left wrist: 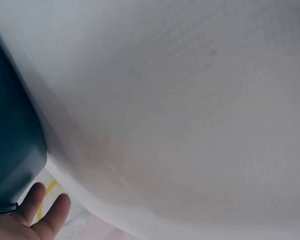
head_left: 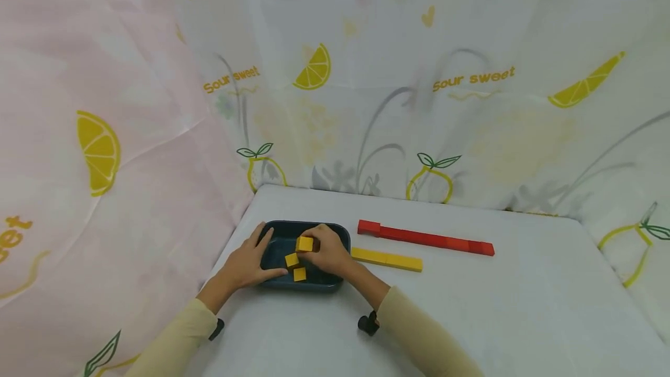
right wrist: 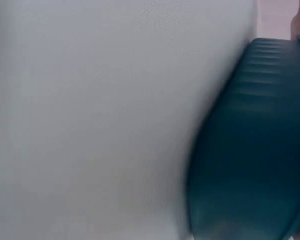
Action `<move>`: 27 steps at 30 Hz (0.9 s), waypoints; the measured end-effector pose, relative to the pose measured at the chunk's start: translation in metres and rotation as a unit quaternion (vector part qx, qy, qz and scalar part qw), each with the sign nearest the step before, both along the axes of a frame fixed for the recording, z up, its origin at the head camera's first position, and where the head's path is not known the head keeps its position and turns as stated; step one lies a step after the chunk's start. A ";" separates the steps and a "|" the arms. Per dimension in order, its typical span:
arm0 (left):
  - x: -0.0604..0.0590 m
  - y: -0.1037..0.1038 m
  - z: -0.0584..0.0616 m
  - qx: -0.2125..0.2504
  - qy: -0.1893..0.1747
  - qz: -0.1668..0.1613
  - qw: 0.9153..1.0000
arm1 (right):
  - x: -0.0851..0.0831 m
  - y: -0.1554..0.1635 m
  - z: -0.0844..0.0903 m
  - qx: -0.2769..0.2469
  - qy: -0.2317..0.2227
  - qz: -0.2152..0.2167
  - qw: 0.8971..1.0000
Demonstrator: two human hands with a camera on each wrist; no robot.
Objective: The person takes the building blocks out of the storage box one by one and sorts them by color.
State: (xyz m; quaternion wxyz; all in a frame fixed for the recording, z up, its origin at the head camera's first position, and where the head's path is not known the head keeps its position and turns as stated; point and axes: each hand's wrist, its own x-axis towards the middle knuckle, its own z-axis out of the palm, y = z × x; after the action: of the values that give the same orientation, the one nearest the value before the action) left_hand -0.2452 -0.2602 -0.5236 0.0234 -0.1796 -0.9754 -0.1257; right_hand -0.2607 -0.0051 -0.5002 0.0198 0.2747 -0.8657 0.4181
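In the head view, a dark teal tray (head_left: pixel 314 288) stands on the white table. My right hand (head_left: pixel 331 252) reaches over it and pinches a yellow cube (head_left: pixel 305 244) between thumb and fingers. Two more yellow cubes, one tilted (head_left: pixel 292 260) and one nearer me (head_left: pixel 300 274), are inside the tray below it. My left hand (head_left: pixel 248 263) rests at the tray's left end with fingers spread and thumb over the near side. Fingers of that hand (left wrist: pixel 35 215) show beside the tray wall (left wrist: pixel 12 130) in the left wrist view. The right wrist view shows mainly the tray's side (right wrist: pixel 250 140).
Right of the tray lies a straight row of yellow blocks (head_left: pixel 387 259), close to its rim. Behind that runs a longer row of red blocks (head_left: pixel 424 238), slanting toward the right. A lemon-print curtain (head_left: pixel 356 103) hangs along the table's back and left sides.
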 end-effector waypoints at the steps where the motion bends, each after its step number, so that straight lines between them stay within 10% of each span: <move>1: 0.000 0.000 0.000 -0.005 0.010 -0.003 1.000 | 0.002 0.002 0.003 0.000 0.000 0.002 1.000; 17: -0.003 0.000 -0.003 -0.006 -0.024 -0.015 1.000 | 0.035 0.061 0.024 -0.019 -0.028 0.022 0.999; 27: -0.006 0.000 -0.002 0.022 -0.058 -0.003 0.998 | 0.036 0.137 0.016 0.021 -0.044 -0.105 0.993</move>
State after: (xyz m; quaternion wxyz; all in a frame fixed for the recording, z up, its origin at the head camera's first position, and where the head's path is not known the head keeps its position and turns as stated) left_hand -0.2515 -0.2604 -0.5261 -0.0297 -0.1745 -0.9716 -0.1572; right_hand -0.2248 0.1318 -0.4840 0.0199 0.1643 -0.8982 0.4072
